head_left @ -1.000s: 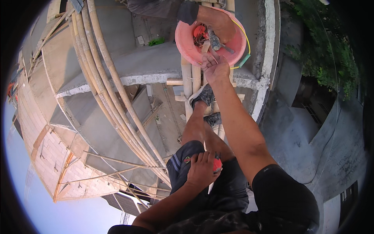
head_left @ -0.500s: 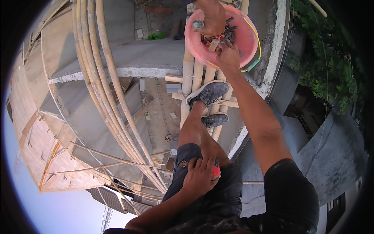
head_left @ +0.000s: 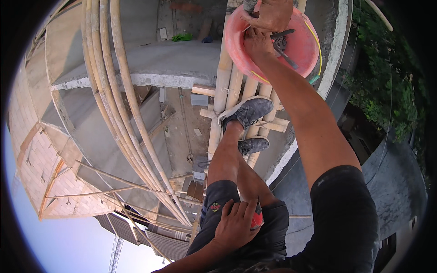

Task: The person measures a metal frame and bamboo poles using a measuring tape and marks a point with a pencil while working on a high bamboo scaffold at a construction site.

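A pink bucket (head_left: pixel 302 57) with a yellow handle stands at the top of the head view, with dark-handled tools (head_left: pixel 283 50) and small loose pieces inside. Within it, near the left wall, is my right hand (head_left: pixel 260 45), fingers bent and bunched; what they grip is hidden. Another person's hand (head_left: pixel 275 13) reaches in from above, almost touching mine, beside a grey round metal piece (head_left: pixel 249 4). Low in the picture, my left hand (head_left: pixel 236 224) rests over my thigh. Its fingers wrap a red and black palm-sized object (head_left: pixel 257 220) that resembles a tape measure.
My feet, in dark shoes (head_left: pixel 254 113), stand on lashed bamboo poles (head_left: pixel 222 91). Long bamboo poles (head_left: pixel 123 95) slope down the left side. Beyond them lie concrete ledges (head_left: pixel 150 81) and a drop to lower ground (head_left: pixel 182 113). A rough wall edge (head_left: pixel 334 54) and trees (head_left: pixel 387 91) are at right.
My right hand has moved from the bucket's middle to its left wall. The other person's hand has lifted upward. My left hand keeps its grip on the red object. The view has shifted slightly.
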### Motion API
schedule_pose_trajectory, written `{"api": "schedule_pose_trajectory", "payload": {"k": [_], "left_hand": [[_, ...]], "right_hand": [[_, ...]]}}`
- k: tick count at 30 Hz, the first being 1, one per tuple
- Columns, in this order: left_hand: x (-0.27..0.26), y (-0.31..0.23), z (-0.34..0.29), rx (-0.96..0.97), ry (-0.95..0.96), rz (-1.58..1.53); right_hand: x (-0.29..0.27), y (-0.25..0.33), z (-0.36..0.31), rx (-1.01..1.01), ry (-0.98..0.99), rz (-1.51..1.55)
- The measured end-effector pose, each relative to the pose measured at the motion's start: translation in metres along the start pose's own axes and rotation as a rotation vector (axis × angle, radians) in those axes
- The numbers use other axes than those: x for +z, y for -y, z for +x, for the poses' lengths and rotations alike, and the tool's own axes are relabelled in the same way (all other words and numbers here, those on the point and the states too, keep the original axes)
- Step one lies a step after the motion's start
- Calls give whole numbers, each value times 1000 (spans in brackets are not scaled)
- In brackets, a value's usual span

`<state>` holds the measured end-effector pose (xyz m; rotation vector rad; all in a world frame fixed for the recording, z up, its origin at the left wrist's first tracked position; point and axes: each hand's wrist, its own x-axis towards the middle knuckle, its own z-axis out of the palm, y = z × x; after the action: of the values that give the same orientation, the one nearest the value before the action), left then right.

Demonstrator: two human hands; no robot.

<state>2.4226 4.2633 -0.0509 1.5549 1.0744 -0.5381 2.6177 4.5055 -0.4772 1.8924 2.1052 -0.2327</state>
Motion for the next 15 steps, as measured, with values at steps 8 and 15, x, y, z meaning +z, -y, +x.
{"api": "schedule_pose_trajectory", "payload": {"k": [8,15], "left_hand": [[-2,0,1,12,12,-12],[-2,-3,3,8,20,-23]], "right_hand": [[-9,-23,7,149,83,204],[-19,-13,7,6,210,45]]}}
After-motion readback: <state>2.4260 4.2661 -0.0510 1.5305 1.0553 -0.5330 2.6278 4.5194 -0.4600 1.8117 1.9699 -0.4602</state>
